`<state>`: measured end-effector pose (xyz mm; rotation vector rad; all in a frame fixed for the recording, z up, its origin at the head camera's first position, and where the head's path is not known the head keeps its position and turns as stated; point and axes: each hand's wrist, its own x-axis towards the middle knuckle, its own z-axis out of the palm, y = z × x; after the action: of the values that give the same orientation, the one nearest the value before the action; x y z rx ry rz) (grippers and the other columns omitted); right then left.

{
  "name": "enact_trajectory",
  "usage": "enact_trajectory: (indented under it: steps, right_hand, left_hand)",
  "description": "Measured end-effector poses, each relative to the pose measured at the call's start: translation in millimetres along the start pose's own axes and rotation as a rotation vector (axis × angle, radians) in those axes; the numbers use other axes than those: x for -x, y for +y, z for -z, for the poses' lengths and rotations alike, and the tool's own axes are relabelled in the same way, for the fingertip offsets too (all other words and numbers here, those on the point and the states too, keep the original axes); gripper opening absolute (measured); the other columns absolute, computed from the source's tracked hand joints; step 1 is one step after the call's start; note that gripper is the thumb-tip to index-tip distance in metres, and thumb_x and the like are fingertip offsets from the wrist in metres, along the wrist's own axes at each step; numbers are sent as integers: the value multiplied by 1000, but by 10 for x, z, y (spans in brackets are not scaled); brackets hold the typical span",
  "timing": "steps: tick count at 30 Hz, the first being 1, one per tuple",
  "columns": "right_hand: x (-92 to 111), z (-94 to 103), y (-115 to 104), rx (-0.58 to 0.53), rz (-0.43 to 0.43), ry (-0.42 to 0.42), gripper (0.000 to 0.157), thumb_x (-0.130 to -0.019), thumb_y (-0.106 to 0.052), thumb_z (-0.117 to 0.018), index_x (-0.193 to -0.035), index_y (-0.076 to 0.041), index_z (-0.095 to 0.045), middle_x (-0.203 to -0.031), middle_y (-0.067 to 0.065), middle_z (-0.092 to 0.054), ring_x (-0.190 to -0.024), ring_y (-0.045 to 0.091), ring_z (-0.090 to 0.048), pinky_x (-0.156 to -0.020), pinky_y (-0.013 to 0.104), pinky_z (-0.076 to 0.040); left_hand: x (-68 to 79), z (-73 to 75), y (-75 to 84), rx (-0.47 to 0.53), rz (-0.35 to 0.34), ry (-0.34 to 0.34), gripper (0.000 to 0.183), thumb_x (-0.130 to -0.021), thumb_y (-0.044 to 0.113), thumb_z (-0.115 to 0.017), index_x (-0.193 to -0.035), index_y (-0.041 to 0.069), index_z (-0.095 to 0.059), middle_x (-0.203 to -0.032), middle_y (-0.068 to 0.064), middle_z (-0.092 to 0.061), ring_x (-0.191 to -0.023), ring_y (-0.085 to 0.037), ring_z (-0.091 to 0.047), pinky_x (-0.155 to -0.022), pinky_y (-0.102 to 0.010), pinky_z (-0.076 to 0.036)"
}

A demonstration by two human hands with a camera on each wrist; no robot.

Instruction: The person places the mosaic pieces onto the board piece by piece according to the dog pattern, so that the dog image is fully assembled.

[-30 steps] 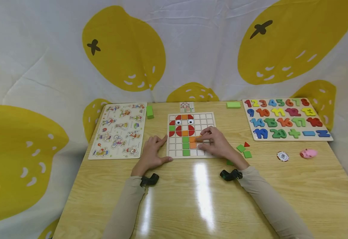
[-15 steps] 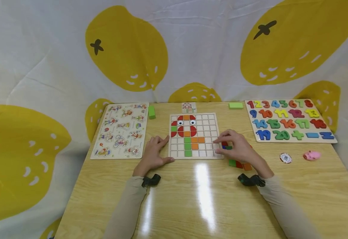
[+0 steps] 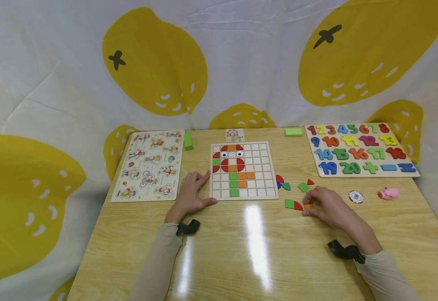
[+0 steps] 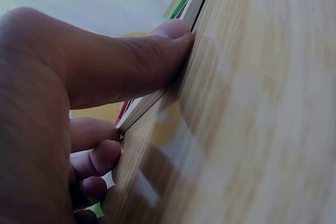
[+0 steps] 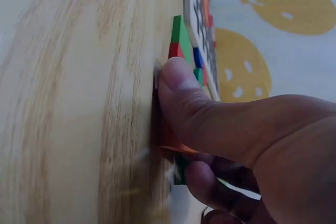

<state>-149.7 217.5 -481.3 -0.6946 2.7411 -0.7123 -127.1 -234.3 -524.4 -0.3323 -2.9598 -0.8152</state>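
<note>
My left hand (image 3: 190, 193) touches the left edge of a wooden grid board (image 3: 262, 184), its thumb and index finger spread along that edge. In the left wrist view the thumb (image 4: 131, 61) presses the board's side. Red, green, orange and eye-printed tiles fill part of the grid. To the right of the board, my right hand (image 3: 331, 209) pinches an orange square tile (image 3: 307, 206) lying on the table, partly covered by the fingers. A red quarter-circle tile (image 3: 298, 205) and a green square tile (image 3: 289, 203) lie just left of it.
A picture card (image 3: 235, 134) lies behind the board. Loose tiles (image 3: 286, 186) lie at its right. A peg puzzle (image 3: 149, 167) stands left, a number puzzle (image 3: 362, 152) right. Nearby are a poker chip (image 3: 356, 197), a pink pig (image 3: 388, 193) and green blocks (image 3: 293, 132).
My right hand has let go of an orange tile on the grid, then moved right and toward me to another orange tile. The left hand stays at the board's edge.
</note>
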Motion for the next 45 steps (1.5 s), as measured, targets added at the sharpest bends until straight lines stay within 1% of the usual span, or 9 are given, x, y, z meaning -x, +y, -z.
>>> enact_trajectory:
  steps: [3,7,10,15,17,23,30,39,45]
  right_hand:
    - [-7,-21,19,-31,24,32,23,-82,-21,-81,-94,-16,-63,-82,-5,-58,-71,12,-50,-64,26,-43]
    - [-74,-11,6,-144,109,154,16,-89,-11,-73,-102,-13,-63,-87,-5,-63,-72,9,-55,-63,21,-46]
    - [-215,-20,-61,-335,141,221,16,-92,-8,-69,-107,-12,-66,-98,1,-68,-81,10,-62,-71,18,-51]
    - [-569,-191,-267,-653,136,209,25,-89,-12,-73,-113,-8,-69,-108,10,-69,-90,14,-67,-77,19,-53]
    - [-719,-296,-362,-628,155,198,26,-86,-16,-76,-111,-11,-71,-102,8,-70,-84,14,-66,-70,20,-52]
    - [-1011,-542,-562,-312,232,250,29,-75,-23,-87,-102,-17,-77,-92,-4,-69,-77,13,-57,-67,28,-44]
    - [-1109,-616,-662,-203,217,225,37,-71,-31,-89,-104,-18,-79,-87,0,-60,-73,17,-47,-65,31,-36]
    - [-1067,-534,-634,-212,244,213,22,-81,-28,-83,-100,-17,-80,-91,-2,-62,-76,13,-53,-65,29,-41]
    - [-985,-190,-342,-167,116,235,26,-84,-23,-80,-108,-14,-77,-92,1,-64,-79,18,-55,-67,32,-42]
  left_hand:
    - [-3,-3,1,0,-5,1,99,-70,60,-79,-152,19,-40,-101,-1,-44,-90,-20,-34,-81,-36,-28]
    - [-15,-6,3,-12,-11,-4,99,-72,61,-78,-153,20,-40,-102,0,-43,-91,-19,-34,-82,-36,-27]
    - [-15,-5,1,-16,-13,2,99,-72,60,-78,-152,19,-40,-102,0,-43,-91,-19,-34,-81,-36,-27]
    - [4,-7,1,-7,-12,11,99,-70,59,-80,-152,18,-41,-100,0,-43,-89,-19,-34,-80,-36,-27]
    - [6,-19,-11,-8,-6,2,100,-69,60,-80,-152,19,-41,-99,0,-42,-89,-19,-34,-79,-36,-27]
    - [-5,-52,-31,-9,0,-22,100,-70,62,-78,-153,21,-38,-102,1,-42,-90,-18,-34,-81,-36,-27]
    - [-7,-36,-41,-25,-3,-4,100,-70,61,-78,-153,21,-38,-101,1,-43,-90,-18,-34,-81,-36,-28]
    - [5,-34,-26,-32,-4,2,100,-70,62,-78,-153,20,-39,-101,1,-42,-90,-18,-34,-81,-36,-28]
    - [6,-20,-15,-31,0,3,100,-70,60,-79,-153,20,-39,-101,1,-42,-91,-19,-34,-81,-36,-28]
